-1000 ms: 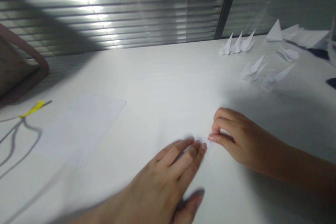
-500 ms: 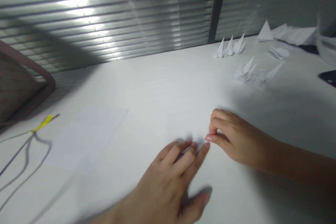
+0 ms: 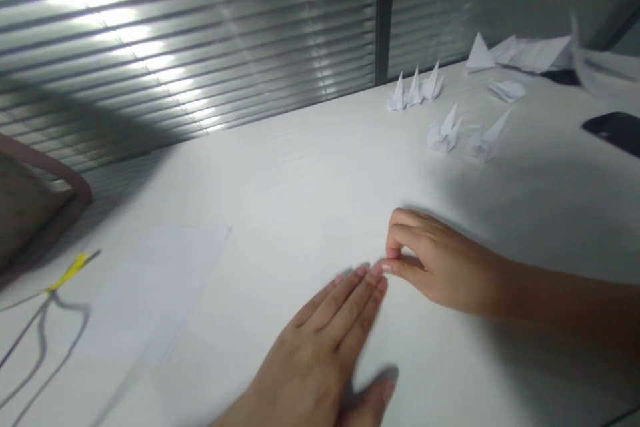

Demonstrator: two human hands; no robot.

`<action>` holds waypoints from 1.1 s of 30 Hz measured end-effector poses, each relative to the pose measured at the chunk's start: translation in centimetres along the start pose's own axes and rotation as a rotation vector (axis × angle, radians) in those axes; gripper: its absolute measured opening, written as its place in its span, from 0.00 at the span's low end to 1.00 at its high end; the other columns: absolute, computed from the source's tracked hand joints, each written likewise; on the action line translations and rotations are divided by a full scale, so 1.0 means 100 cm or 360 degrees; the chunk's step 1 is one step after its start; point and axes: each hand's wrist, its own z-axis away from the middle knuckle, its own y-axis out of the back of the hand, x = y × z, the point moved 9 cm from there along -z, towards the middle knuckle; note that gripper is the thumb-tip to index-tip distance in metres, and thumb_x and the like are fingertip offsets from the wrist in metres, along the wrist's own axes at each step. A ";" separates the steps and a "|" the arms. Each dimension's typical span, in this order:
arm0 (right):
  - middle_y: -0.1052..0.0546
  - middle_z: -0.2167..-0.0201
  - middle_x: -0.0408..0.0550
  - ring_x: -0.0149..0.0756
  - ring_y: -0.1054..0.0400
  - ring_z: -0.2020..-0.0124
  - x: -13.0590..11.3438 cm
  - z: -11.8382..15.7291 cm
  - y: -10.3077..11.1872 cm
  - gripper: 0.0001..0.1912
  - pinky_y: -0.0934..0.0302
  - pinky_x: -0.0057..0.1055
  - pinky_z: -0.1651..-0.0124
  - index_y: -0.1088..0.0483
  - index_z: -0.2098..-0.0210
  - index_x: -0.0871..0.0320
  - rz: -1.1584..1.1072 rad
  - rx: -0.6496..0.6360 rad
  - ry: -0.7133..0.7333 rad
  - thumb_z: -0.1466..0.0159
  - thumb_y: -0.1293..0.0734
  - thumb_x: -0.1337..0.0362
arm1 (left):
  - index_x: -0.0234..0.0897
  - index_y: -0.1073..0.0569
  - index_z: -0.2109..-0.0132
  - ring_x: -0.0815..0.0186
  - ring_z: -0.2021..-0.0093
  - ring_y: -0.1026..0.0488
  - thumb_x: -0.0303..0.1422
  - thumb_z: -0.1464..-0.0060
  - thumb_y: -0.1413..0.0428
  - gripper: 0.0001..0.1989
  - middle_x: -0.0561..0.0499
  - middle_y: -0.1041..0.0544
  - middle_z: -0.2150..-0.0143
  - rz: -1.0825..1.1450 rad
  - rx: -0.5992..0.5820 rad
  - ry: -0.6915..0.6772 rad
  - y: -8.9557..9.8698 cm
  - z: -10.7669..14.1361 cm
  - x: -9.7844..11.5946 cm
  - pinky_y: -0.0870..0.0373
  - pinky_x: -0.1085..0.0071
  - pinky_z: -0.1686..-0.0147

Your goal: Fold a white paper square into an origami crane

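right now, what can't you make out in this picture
Whatever lies under the left hand: head view, covered by the hand.
What the right hand pinches, if anything: head view, hidden by the hands.
Rest of the dark object: head view, cut off by right edge.
Fine creases in the flat paper: head view, lost to blur.

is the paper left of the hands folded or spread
Spread: the paper lies flat, its broad face and long straight edge showing.
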 end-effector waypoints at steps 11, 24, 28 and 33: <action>0.33 0.65 0.44 0.31 0.37 0.62 0.010 0.000 0.005 0.06 0.43 0.30 0.58 0.35 0.69 0.58 -0.0310 -0.0059 0.0012 0.35 0.38 0.68 | 0.36 0.51 0.32 0.55 0.36 0.41 0.39 0.45 0.45 0.38 0.45 0.41 0.34 -0.0018 -0.0006 0.0024 -0.001 -0.001 0.000 0.36 0.61 0.41; 0.32 0.66 0.42 0.31 0.37 0.63 0.008 -0.001 0.005 0.05 0.43 0.29 0.59 0.33 0.71 0.58 -0.0309 -0.0072 0.0013 0.38 0.34 0.69 | 0.32 0.46 0.34 0.55 0.36 0.41 0.41 0.46 0.44 0.37 0.44 0.39 0.34 -0.0018 -0.0031 0.0038 -0.002 0.001 0.000 0.36 0.61 0.40; 0.32 0.67 0.42 0.31 0.37 0.63 0.009 -0.001 0.006 0.06 0.44 0.29 0.60 0.34 0.71 0.58 -0.0288 -0.0063 -0.0008 0.38 0.34 0.70 | 0.31 0.47 0.34 0.56 0.36 0.40 0.41 0.45 0.44 0.37 0.44 0.39 0.34 0.0006 -0.0027 0.0034 -0.002 0.002 0.001 0.37 0.63 0.40; 0.32 0.66 0.41 0.30 0.37 0.63 0.008 0.000 0.003 0.05 0.43 0.29 0.60 0.33 0.70 0.58 -0.0282 -0.0119 0.0043 0.39 0.32 0.70 | 0.32 0.46 0.34 0.56 0.36 0.42 0.40 0.45 0.44 0.36 0.45 0.39 0.35 0.0030 -0.0006 0.0082 0.000 0.001 0.002 0.38 0.61 0.39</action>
